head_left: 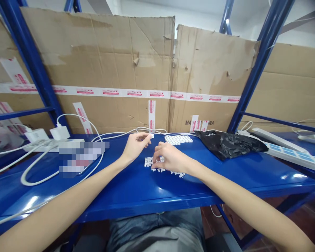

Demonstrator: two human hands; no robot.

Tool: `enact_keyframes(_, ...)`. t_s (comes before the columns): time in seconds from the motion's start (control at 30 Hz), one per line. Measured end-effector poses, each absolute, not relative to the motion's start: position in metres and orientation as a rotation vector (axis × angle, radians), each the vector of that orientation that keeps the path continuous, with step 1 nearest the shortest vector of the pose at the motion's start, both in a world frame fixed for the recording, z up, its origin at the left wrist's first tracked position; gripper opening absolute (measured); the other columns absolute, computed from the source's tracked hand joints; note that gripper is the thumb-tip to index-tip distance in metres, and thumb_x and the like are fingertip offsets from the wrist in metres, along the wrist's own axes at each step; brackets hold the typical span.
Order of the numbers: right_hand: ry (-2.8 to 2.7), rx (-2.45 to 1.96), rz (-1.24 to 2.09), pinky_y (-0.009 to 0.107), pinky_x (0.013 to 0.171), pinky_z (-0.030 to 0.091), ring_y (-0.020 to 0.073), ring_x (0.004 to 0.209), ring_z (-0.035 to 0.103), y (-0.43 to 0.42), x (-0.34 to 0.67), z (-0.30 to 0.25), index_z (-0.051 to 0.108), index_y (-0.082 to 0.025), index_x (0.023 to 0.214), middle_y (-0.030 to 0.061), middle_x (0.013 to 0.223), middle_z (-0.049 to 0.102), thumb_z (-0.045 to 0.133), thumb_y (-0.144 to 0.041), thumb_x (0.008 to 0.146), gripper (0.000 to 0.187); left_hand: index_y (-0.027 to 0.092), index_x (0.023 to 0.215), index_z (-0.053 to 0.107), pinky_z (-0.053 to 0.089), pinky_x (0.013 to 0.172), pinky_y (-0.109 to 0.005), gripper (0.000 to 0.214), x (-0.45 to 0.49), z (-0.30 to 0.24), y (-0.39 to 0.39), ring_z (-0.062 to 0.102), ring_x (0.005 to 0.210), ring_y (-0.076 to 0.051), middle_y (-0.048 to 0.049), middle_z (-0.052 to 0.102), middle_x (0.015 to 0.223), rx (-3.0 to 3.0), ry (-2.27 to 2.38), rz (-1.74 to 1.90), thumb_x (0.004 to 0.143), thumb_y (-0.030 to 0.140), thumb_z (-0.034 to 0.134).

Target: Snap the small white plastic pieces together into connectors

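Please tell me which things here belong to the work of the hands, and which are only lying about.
Part of the work:
left hand
right hand
small white plastic pieces in rows

Just lying about:
black plastic bag
white power strip
white charger
white cable

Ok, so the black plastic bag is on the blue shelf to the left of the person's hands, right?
No, the head view shows the black plastic bag on the blue shelf to the right of the left hand and right hand.
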State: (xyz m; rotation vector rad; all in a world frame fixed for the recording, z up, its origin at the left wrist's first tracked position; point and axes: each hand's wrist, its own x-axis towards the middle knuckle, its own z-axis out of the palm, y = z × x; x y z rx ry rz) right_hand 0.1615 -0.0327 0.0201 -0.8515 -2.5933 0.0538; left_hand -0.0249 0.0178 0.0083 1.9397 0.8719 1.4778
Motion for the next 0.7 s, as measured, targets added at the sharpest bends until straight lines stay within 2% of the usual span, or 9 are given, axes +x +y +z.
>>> enact_keyframes(0.17,-2.696,-0.747,0.075,0.033,0.085,0.045,0.0214,0.091,0.058,-0.035,0.154,0.010,0.077,-0.016,0.083,0.0062,0.085,0.070,0.078,-0.016,0.084,0.002,0.012,0.082,0.078,0.051,0.056,-0.026,0.029,-0.025,0.008,0.020,0.060,0.058,-0.014,-0.0060,0.073,0.071,1.802,0.884,1.500,0.081,0.040,0.075)
enact_keyframes(0.27,-2.638,-0.685,0.146,0.033,0.087,0.046,0.0205,0.093,0.062,-0.034,0.154,0.010,0.076,-0.016,0.081,0.0068,0.091,0.072,0.076,-0.011,0.084,0.006,0.012,0.075,0.079,0.052,0.058,-0.027,0.030,-0.023,0.006,0.020,0.061,0.061,-0.014,-0.0077,0.074,0.073,1.693,0.855,1.445,0.079,0.042,0.078)
enact_keyframes(0.37,-2.499,-0.743,0.290,0.030,0.079,0.048,0.0171,0.082,0.065,-0.032,0.158,0.015,0.074,-0.016,0.081,0.0042,0.085,0.074,0.073,-0.009,0.086,0.009,0.012,0.074,0.079,0.054,0.064,-0.028,0.031,-0.023,0.005,0.018,0.064,0.067,-0.016,-0.0088,0.075,0.076,1.552,0.828,1.381,0.077,0.043,0.081)
enact_keyframes(0.47,-2.253,-0.816,0.355,0.027,0.071,0.047,0.0138,0.071,0.064,-0.028,0.165,0.023,0.074,-0.017,0.082,0.0010,0.080,0.074,0.075,-0.016,0.087,0.005,0.012,0.074,0.079,0.053,0.065,-0.028,0.033,-0.023,0.007,0.015,0.065,0.068,-0.016,-0.0095,0.074,0.076,1.486,0.773,1.272,0.076,0.045,0.082)
enact_keyframes(0.7,-1.874,-0.842,0.221,0.030,0.070,0.050,0.0175,0.078,0.070,-0.014,0.176,0.027,0.076,-0.020,0.082,0.0026,0.084,0.078,0.072,-0.013,0.086,0.008,0.012,0.076,0.079,0.048,0.062,-0.026,0.034,-0.021,0.007,0.010,0.060,0.063,-0.014,-0.0088,0.072,0.072,1.458,0.723,1.061,0.078,0.046,0.082)
